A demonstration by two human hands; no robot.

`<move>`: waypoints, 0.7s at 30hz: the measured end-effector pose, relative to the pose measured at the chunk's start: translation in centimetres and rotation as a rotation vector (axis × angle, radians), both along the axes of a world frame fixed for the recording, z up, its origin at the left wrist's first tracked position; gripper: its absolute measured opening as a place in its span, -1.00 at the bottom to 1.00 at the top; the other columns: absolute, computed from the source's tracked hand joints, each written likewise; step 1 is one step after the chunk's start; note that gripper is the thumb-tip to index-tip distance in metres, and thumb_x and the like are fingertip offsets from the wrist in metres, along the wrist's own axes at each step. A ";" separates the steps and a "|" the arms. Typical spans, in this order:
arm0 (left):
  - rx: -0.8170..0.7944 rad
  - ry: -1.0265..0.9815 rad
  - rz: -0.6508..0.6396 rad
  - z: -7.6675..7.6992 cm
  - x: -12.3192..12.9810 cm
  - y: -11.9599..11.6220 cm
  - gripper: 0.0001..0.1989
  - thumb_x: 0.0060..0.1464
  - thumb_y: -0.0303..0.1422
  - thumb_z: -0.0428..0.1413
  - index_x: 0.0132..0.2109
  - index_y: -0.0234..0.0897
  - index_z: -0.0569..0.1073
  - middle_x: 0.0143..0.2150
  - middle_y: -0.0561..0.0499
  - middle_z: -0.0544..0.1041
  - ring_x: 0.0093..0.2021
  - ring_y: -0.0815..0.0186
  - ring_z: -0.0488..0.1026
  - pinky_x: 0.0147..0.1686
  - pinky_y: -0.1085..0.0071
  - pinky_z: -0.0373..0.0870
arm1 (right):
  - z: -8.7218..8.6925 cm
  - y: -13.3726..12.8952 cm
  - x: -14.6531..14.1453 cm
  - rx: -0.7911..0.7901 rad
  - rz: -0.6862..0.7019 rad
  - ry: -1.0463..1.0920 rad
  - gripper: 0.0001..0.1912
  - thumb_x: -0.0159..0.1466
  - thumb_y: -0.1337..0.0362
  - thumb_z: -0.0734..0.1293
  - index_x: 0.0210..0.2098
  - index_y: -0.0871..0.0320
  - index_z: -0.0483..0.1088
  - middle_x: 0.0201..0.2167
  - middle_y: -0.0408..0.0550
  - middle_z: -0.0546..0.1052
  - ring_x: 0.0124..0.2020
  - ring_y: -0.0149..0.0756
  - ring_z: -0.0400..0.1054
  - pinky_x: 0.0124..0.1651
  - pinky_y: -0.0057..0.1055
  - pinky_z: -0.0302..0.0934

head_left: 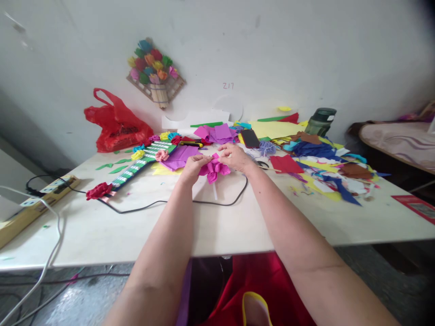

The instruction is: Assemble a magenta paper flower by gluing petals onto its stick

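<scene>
From the head view, the magenta flower (214,169) sits right between my two hands, above the table (234,231), its petals spread and crumpled. My left fingers (201,160) come in from its left and are drawn narrow, pinching the crepe along the upper left edge. My right fingers (228,152) reach in from the other side, bent over the upper right petals, thumb below and index above; at this size I cannot fairly tell whether they grip the paper or only touch it. Neither hand is clearly nearer, as each meets its own side of the bloom.

The flower's long axis runs through its white stem (215,191), which points out from under the petals back toward my body, almost straight between my forearms, its near end a little to the right. So the bloom lies at my fingertips and the stem on my side of them, with no finger on it. The stem's near end shows just beside the black cable (200,202). Beyond my left hand lies purple paper (178,156); beyond my right, the phone (250,139).
</scene>
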State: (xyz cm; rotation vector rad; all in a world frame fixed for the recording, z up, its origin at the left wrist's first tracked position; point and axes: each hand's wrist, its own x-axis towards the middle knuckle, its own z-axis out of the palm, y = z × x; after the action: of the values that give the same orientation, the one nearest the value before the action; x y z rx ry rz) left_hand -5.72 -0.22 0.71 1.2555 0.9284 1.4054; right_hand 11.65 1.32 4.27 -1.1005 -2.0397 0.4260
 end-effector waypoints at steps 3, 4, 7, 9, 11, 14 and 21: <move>-0.007 -0.001 -0.003 0.0 0.0 0.0 -0.74 -0.32 -0.23 0.35 -0.53 -0.34 0.55 -0.61 0.00 0.46 -0.60 0.45 0.30 -0.55 0.47 0.12 | 0.0 -0.1 -0.1 -0.004 0.006 0.000 -0.85 0.04 0.32 0.40 -0.63 0.16 0.44 -0.10 -0.06 0.53 -0.08 -0.23 0.40 0.08 -0.27 0.17; -0.010 -0.002 -0.004 0.0 0.0 0.1 -0.73 -0.33 -0.22 0.35 -0.52 -0.34 0.55 -0.61 0.00 0.46 -0.60 0.45 0.30 -0.56 0.47 0.12 | 0.0 -0.1 -0.1 -0.006 0.007 0.000 -0.86 0.04 0.32 0.40 -0.62 0.16 0.44 -0.10 -0.06 0.53 -0.07 -0.23 0.40 0.08 -0.26 0.18; -0.020 -0.002 -0.006 0.0 0.0 0.1 -0.71 -0.35 -0.21 0.36 -0.52 -0.35 0.55 -0.61 0.00 0.46 -0.60 0.43 0.31 -0.55 0.47 0.15 | 0.0 0.0 -0.2 -0.008 0.002 0.001 -0.87 0.04 0.32 0.40 -0.62 0.15 0.45 -0.09 -0.07 0.53 -0.07 -0.22 0.41 0.08 -0.24 0.19; -0.024 -0.001 -0.008 0.0 0.0 0.1 -0.70 -0.35 -0.20 0.37 -0.52 -0.36 0.55 -0.62 0.00 0.46 -0.59 0.43 0.32 -0.54 0.48 0.16 | -0.1 0.1 -0.2 -0.005 -0.006 -0.001 -0.87 0.03 0.33 0.40 -0.62 0.15 0.44 -0.10 -0.09 0.54 -0.08 -0.22 0.41 0.08 -0.23 0.19; -0.026 -0.005 -0.008 0.0 0.0 0.1 -0.70 -0.35 -0.20 0.37 -0.52 -0.36 0.55 -0.61 0.00 0.47 -0.60 0.44 0.32 -0.55 0.48 0.15 | -0.1 0.2 -0.3 0.003 -0.011 0.000 -0.88 0.03 0.34 0.39 -0.63 0.14 0.44 -0.11 -0.10 0.54 -0.10 -0.22 0.42 0.07 -0.23 0.20; -0.031 -0.014 -0.015 0.0 0.0 0.0 -0.69 -0.36 -0.20 0.38 -0.50 -0.35 0.57 -0.60 0.00 0.48 -0.60 0.44 0.32 -0.56 0.49 0.15 | -0.2 0.2 -0.3 0.017 -0.006 0.010 -0.88 0.03 0.35 0.38 -0.63 0.13 0.45 -0.12 -0.10 0.55 -0.12 -0.23 0.42 0.05 -0.24 0.22; -0.009 -0.026 -0.029 0.2 0.0 -0.1 -0.69 -0.41 -0.20 0.40 -0.49 -0.32 0.60 -0.56 -0.04 0.52 -0.55 0.38 0.37 -0.52 0.45 0.22 | -0.2 0.2 -0.3 0.002 0.018 0.033 -0.87 0.04 0.32 0.38 -0.63 0.13 0.48 -0.14 -0.09 0.54 -0.12 -0.22 0.42 0.04 -0.26 0.22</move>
State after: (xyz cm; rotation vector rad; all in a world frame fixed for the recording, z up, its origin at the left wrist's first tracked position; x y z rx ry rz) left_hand -5.69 -0.29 0.86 1.2367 0.8943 1.3899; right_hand 11.33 1.53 4.10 -1.0675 -2.0219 0.4483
